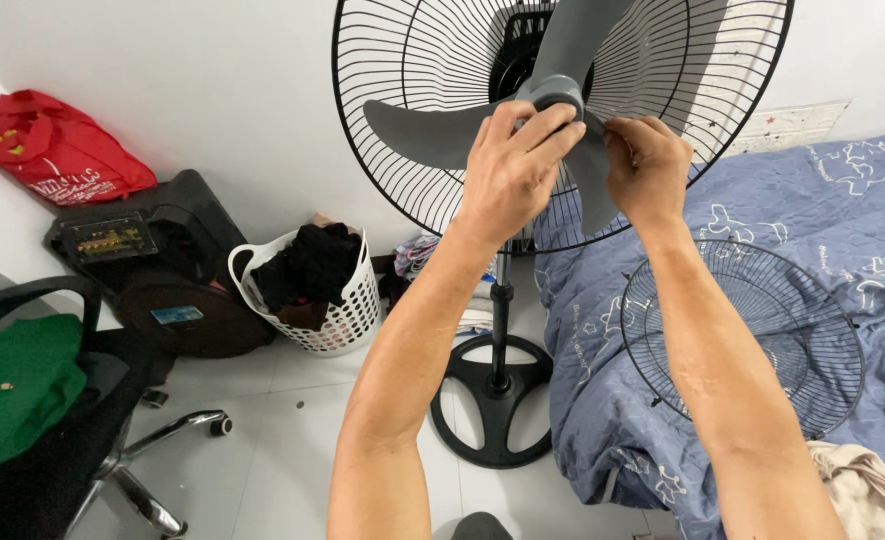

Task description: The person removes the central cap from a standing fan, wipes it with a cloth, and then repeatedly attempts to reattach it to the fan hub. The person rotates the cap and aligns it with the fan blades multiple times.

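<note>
A standing fan faces me with its front grille off. Its grey three-bladed propeller (pixel 418 128) sits against the black rear grille (pixel 393 150). My left hand (pixel 511 165) wraps its fingers over the grey hub (pixel 555 90) at the blade's centre. My right hand (pixel 648 165) pinches the lower blade (pixel 591 195) just right of the hub. The detached black front grille (pixel 743 335) lies on the blue bedding to the right.
The fan's pole and round black base (pixel 493 400) stand on the white tile floor. A white laundry basket (pixel 338 320) with dark clothes, a black speaker (pixel 153 260), a red bag (pixel 53 145) and an office chair (pixel 53 420) with green cloth are at left. The bed's blue cover (pixel 843 200) is at right.
</note>
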